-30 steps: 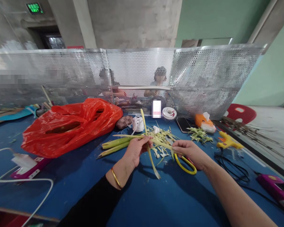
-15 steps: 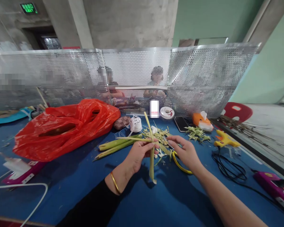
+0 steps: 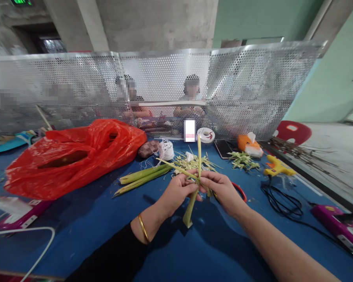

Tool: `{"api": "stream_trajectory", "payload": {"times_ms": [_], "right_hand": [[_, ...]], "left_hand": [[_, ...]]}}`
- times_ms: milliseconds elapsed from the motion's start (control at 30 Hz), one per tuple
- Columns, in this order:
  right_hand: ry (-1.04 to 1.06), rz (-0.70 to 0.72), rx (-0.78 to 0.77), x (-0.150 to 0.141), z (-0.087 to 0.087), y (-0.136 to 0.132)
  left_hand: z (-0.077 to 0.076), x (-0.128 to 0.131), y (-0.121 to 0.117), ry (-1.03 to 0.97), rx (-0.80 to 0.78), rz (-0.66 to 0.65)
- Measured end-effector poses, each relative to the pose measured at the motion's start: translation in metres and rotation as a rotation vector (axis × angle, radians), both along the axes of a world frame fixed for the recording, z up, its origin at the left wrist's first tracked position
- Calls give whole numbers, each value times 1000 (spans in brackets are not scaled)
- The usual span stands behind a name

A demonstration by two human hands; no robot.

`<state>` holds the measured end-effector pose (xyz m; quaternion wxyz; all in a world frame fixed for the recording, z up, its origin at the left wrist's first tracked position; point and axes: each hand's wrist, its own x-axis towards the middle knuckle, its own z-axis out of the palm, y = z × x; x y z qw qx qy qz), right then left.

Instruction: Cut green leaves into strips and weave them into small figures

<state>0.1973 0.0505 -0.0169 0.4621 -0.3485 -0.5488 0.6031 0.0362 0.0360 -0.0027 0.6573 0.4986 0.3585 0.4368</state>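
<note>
Yellow-green strips (image 3: 190,211) here, deep blue worktop (image 3: 170,254), blazing red bag (image 3: 97,166), brown checks across the pouch (image 3: 148,149), and a yellow glue gun (image 3: 278,168)!

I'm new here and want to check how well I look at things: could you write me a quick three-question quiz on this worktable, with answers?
1. True or false: the red plastic bag lies to the left of the yellow glue gun.
2. The gold bangle is worn on which side? A) right B) left C) both
3. Fill in: the left hand and the right hand both hold ____.

Key: 1. True. 2. B. 3. Pale green plant strips.
</note>
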Motion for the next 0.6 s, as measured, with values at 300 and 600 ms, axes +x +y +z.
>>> {"api": "stream_trajectory", "payload": {"times_ms": [300,600], "right_hand": [[33,-14,-60,-5,-3,-2],[-2,-172,-43,15,16,3]], "left_hand": [[-3,3,-1,31,-27,0],[1,-19,19,25,-128,405]]}}
